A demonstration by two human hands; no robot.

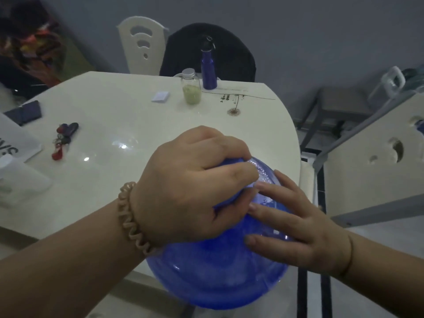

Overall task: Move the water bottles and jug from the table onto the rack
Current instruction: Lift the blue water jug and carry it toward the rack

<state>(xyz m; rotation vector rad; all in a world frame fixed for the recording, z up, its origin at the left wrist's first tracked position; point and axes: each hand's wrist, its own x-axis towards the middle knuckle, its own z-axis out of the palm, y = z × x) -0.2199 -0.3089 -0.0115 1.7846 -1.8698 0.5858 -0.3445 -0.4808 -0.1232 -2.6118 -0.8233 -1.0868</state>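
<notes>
A big translucent blue water jug (218, 276) stands at the near right edge of the white table (119, 125). My left hand (190, 189) is closed over its blue cap and neck from above. My right hand (296, 228) lies flat with spread fingers against the jug's right shoulder. At the table's far side stand a dark blue metal bottle (208, 70) with a black loop cap and, just left of it, a clear bottle (191, 87) with a silver lid holding pale green liquid. A grey metal rack (339, 143) stands to the right of the table.
Keys with a red fob (64, 140), a dark wallet (25, 112), a small white card (161, 97) and papers (16, 145) lie on the table's left. Two chairs stand behind it, one draped in dark cloth (231, 51). A white cabinet (376, 161) is at right.
</notes>
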